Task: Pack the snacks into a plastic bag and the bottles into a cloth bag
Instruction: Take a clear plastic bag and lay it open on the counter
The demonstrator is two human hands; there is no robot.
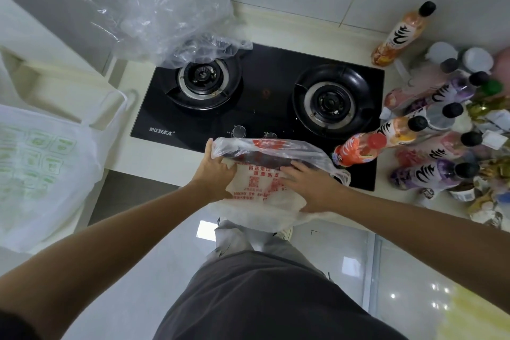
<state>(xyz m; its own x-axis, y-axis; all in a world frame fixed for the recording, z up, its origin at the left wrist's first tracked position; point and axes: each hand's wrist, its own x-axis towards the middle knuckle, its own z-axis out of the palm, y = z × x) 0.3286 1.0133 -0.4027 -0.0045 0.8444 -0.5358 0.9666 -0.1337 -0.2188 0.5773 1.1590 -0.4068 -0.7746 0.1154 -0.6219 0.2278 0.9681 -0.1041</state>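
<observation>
A thin plastic bag with red print [256, 190] lies over the counter's front edge, its mouth toward the stove. My left hand [214, 171] grips the bag's left rim and holds the mouth up. My right hand [310, 188] lies flat on the bag's right side with fingers straight. Something dark shows through the film inside the mouth; what it is I cannot tell. Several drink bottles [430, 124] lie and stand in a heap at the right, one orange bottle [400, 36] leaning against the wall. Snack packets [488, 201] lie among them at the far right.
A black two-burner gas stove [259, 99] fills the counter's middle. A large clear plastic bag [162, 14] is crumpled at its back left. A white bag with green print [38, 171] hangs at the left. Below are my legs and the tiled floor.
</observation>
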